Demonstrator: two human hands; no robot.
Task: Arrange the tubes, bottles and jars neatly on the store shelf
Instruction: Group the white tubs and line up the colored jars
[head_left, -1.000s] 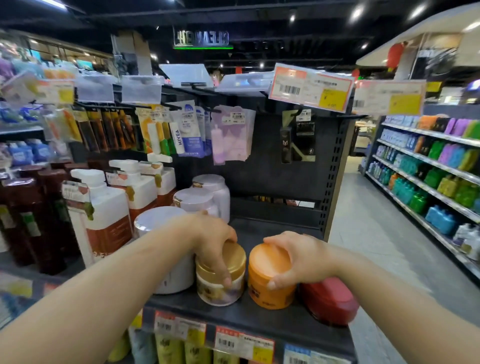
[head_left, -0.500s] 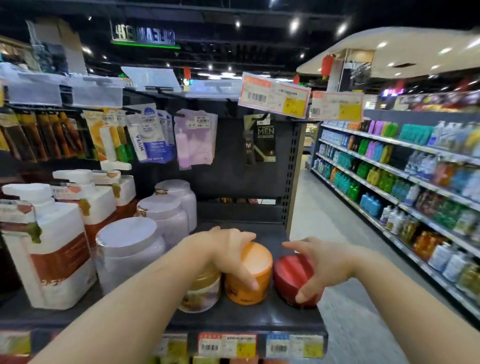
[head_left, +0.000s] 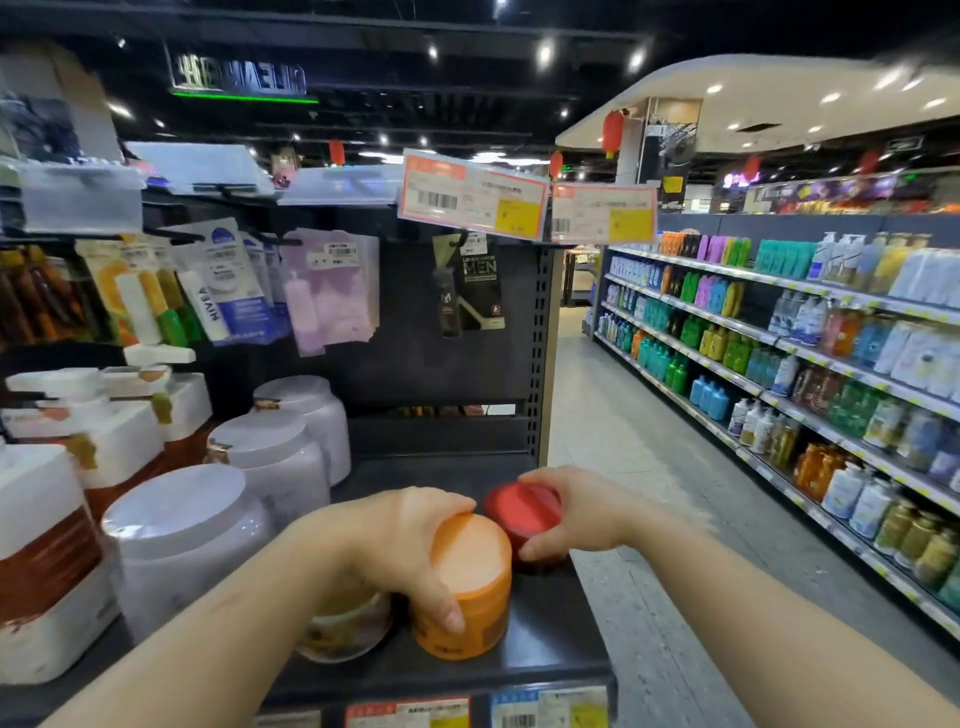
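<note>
The left hand (head_left: 400, 540) grips the orange jar (head_left: 465, 587) from above; the right hand (head_left: 576, 512) holds the red jar (head_left: 522, 512), just right of the orange jar.

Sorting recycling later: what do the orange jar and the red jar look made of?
Orange jar: probably plastic, opaque and matte, with uniform colour and soft sheen on the lid. Red jar: likely plastic too, glossier, with highlights on its lid.

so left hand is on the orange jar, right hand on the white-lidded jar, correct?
Not quite. The head view shows the right hand gripping the red jar, not a white-lidded one. The left hand is on the orange jar, as you said.
</note>
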